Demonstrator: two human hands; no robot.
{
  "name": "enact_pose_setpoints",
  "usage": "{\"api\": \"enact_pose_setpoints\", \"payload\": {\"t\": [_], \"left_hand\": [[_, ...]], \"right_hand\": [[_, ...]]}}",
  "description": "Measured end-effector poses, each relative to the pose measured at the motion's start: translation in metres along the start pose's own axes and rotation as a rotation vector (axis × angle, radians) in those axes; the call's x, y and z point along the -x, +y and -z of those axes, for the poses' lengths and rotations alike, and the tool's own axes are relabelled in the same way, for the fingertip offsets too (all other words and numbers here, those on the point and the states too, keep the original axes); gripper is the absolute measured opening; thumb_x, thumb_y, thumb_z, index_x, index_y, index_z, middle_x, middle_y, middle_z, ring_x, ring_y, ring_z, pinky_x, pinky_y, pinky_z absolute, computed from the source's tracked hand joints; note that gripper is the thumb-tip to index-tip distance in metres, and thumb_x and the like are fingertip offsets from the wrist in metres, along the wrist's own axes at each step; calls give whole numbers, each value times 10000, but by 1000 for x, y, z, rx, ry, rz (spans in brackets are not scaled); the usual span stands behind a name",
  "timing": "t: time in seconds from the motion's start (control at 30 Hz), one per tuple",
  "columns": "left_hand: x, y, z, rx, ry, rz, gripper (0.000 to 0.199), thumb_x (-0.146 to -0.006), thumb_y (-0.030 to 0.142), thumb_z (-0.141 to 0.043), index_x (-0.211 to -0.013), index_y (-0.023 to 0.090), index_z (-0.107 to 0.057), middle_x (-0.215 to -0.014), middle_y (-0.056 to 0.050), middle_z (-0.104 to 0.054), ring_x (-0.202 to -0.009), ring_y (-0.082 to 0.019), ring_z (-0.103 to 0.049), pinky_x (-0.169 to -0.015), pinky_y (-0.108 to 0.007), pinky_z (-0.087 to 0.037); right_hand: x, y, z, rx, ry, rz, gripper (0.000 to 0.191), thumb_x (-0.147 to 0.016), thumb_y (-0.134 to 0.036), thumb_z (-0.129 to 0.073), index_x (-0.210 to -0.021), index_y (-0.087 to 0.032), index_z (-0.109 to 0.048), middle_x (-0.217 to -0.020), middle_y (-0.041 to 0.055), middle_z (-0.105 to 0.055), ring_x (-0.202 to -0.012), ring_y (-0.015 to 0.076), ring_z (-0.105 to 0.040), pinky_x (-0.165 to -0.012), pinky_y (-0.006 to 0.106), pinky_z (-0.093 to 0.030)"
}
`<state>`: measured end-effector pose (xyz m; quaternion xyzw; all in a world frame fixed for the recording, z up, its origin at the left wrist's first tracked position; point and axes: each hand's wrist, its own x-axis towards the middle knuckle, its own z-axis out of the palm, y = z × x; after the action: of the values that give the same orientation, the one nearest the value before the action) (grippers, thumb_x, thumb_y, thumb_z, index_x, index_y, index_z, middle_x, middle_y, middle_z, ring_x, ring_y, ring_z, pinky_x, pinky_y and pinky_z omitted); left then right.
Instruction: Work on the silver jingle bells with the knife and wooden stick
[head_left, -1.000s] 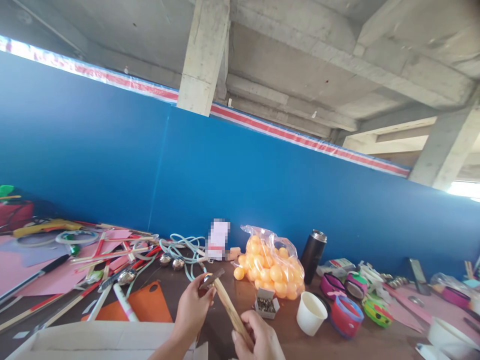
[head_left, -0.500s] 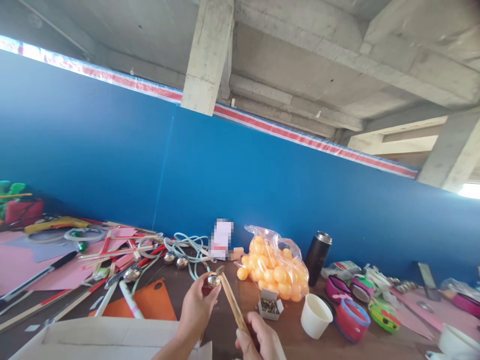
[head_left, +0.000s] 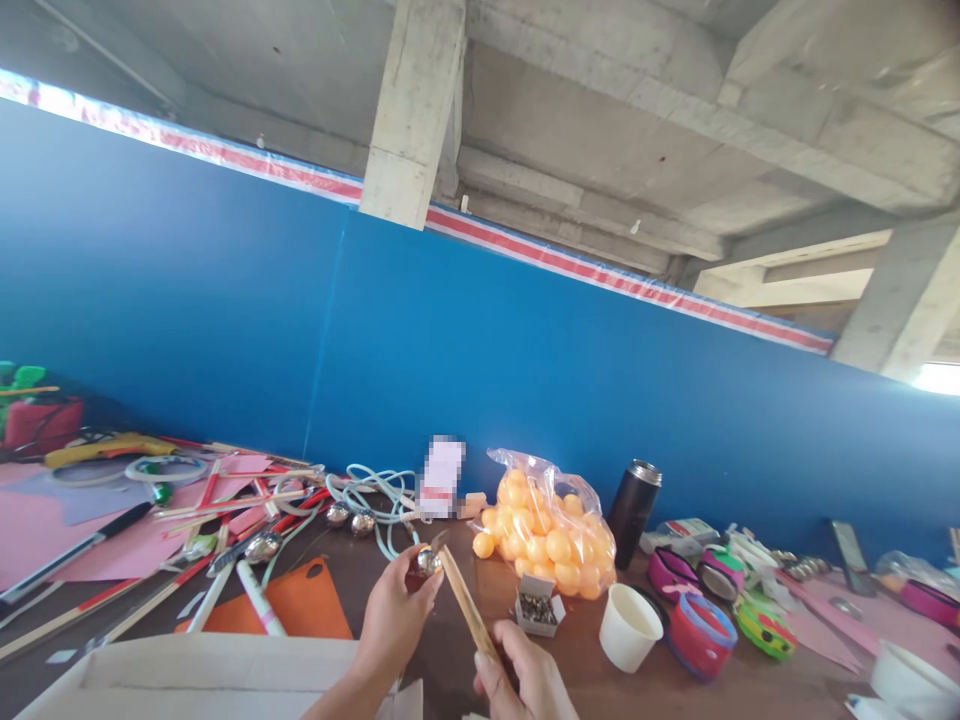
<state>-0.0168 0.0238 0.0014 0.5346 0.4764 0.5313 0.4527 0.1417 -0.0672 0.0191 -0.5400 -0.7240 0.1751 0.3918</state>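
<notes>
A shiny silver ball (head_left: 428, 562), perhaps a bell, is pinched between the thumb and fingers of my left hand (head_left: 397, 603). My right hand (head_left: 521, 672) is closed round the lower end of a small hammer (head_left: 466, 605) with a wooden handle. Its dark metal head is up beside the ball; I cannot tell whether they touch. Right of the hammer stands an open little box of small metal pieces (head_left: 537, 608). Behind it lies a clear bag of orange balls (head_left: 551, 535), with one loose orange ball (head_left: 483, 545) at its left.
A white paper cup (head_left: 630, 628) and a black bottle (head_left: 634, 512) stand to the right, near colourful wrist straps (head_left: 701, 637). Left lie pale blue tubing (head_left: 375, 490), an orange sheet (head_left: 311, 600), several sticks and pens. White card (head_left: 217, 670) covers the near left. A blue partition (head_left: 480, 350) rises behind.
The view has shifted very slightly. Both hands keep their grips on the ball and the hammer, with the hammer head still close to the ball.
</notes>
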Motion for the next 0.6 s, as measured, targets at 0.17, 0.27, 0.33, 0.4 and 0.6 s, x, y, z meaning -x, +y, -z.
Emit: {"api": "enact_pose_setpoints", "payload": {"t": [0.17, 0.27, 0.33, 0.4, 0.6], "left_hand": [[1, 1, -1, -34, -7, 14, 426, -698, 405, -551, -1055, 171, -537, -861, -40, -671, -741, -164, -640, -604, -232, -485], [3, 2, -2, -85, -30, -41, 396, -701, 368, -556, -1047, 176, -557, -891, -42, -677, -765, -157, -639, -673, -230, -473], [4, 4, -2, -140, -36, -84, 379, -705, 332, -551, -1052, 181, -565, -915, -39, -676, -764, -145, -633, -710, -224, -459], [6, 5, -1, -199, -39, -100, 381, -704, 290, -544, -1070, 187, -565, -922, -33, -675, -766, -139, -628, -724, -218, -445], [9, 12, 0, -255, -66, -66, 373, -707, 246, -529, -1073, 187, -573, -873, -42, -694, -790, -164, -643, -697, -212, -430]], "right_hand": [[-1, 10, -4, 13, 11, -14, 352, -852, -514, -375, -703, -206, -458, -566, -17, -569, -437, 100, -506, -426, 172, -352], [0, 13, -6, 0, 49, -20, 354, -849, -522, -371, -694, -212, -440, -550, -24, -548, -448, 105, -513, -427, 171, -349], [0, 11, -5, 9, 52, -6, 349, -854, -512, -368, -688, -213, -436, -544, -28, -537, -485, 113, -524, -449, 170, -356], [0, 8, -3, 53, 30, 17, 334, -854, -492, -384, -692, -208, -453, -546, -34, -523, -501, 111, -513, -466, 170, -353], [1, 6, -1, 193, -39, 82, 235, -799, -429, -495, -786, -197, -531, -598, -38, -523, -518, 108, -482, -475, 171, -344]]}}
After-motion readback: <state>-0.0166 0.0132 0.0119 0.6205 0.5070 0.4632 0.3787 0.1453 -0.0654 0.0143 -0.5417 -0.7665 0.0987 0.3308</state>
